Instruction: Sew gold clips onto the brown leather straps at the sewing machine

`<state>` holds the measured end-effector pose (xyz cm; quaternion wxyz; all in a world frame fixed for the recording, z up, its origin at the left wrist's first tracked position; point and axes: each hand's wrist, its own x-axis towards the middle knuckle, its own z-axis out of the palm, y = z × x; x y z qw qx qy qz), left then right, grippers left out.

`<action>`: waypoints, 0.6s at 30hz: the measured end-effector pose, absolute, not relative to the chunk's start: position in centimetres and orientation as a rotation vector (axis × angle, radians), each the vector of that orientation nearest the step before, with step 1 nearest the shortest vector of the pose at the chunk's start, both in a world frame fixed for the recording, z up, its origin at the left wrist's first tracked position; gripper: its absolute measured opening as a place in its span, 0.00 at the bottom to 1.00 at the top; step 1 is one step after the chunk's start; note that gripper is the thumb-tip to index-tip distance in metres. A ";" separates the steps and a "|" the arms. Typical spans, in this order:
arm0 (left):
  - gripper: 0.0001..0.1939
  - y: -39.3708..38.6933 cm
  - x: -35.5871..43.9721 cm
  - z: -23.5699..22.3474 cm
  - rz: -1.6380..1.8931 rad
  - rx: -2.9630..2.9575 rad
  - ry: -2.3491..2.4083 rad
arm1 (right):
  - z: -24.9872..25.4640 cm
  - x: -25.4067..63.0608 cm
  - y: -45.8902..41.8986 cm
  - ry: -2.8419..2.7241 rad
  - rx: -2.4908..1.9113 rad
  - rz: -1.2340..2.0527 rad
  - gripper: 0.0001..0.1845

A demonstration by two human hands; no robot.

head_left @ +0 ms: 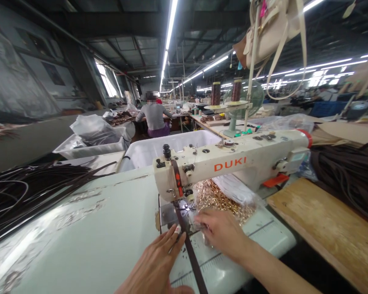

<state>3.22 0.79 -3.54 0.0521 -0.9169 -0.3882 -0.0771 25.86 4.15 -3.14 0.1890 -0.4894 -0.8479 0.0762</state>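
A dark brown strap (194, 261) runs from the table's front edge up under the presser foot of a white sewing machine (202, 163). My left hand (159, 257) lies on the table just left of the strap, fingers stretched out, fingertips close to its edge. White tape wraps one finger. My right hand (222, 232) is right of the strap, its fingers curled together at the near side of a clear plastic bag (223, 200) of gold-coloured metal pieces. What those fingers hold, if anything, is hidden.
Dark straps lie heaped at left (33, 192) and right (346, 175). A wooden board (331, 228) flanks the machine. Behind it stand a white bin (141, 151), thread spools (215, 94) and a fan (243, 102). A beige bag (272, 32) hangs above. A person (155, 116) sits farther back.
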 end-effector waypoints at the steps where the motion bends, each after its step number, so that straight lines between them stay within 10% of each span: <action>1: 0.49 0.9 3.1 -4.0 -0.271 -2.807 -1.166 | -3.6 25.7 3.1 -2.383 -1.324 0.277 0.14; 18: 0.46 1.1 3.3 -4.0 -0.277 -2.696 -1.067 | -7.3 25.2 0.6 -2.364 -1.122 0.170 0.12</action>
